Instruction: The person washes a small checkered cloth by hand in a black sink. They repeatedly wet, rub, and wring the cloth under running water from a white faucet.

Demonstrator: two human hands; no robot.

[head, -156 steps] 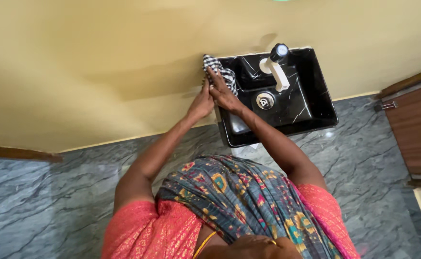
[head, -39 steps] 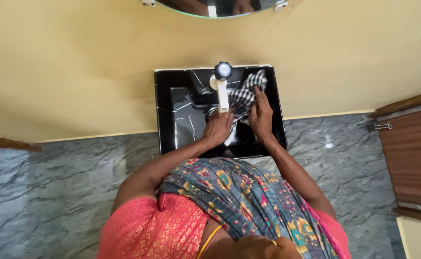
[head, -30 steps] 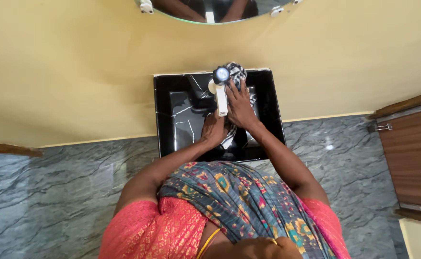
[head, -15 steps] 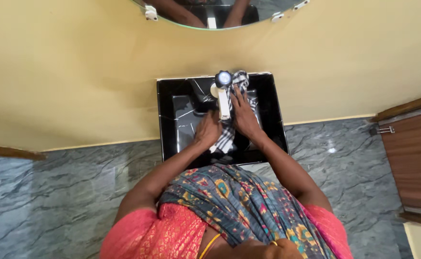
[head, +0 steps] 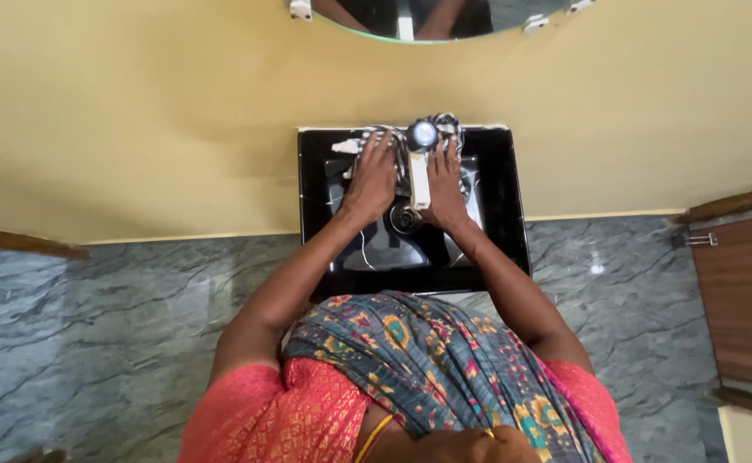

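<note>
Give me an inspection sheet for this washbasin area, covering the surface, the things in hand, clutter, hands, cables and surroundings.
Surface: black marbled basin fixed to a yellow wall; drain visible in the bowl.
Job's things: checked cloth bunched behind and around the base of the white tap, along the basin's back edge.
Clutter: nothing seen.
Hands: left hand pressed on the cloth left of the tap; right hand on the cloth right of the tap, fingers reaching toward the tap base.
Cables: nothing seen.
Surroundings: mirror edge above the basin, grey veined floor, wooden door with a metal latch at right.
</note>
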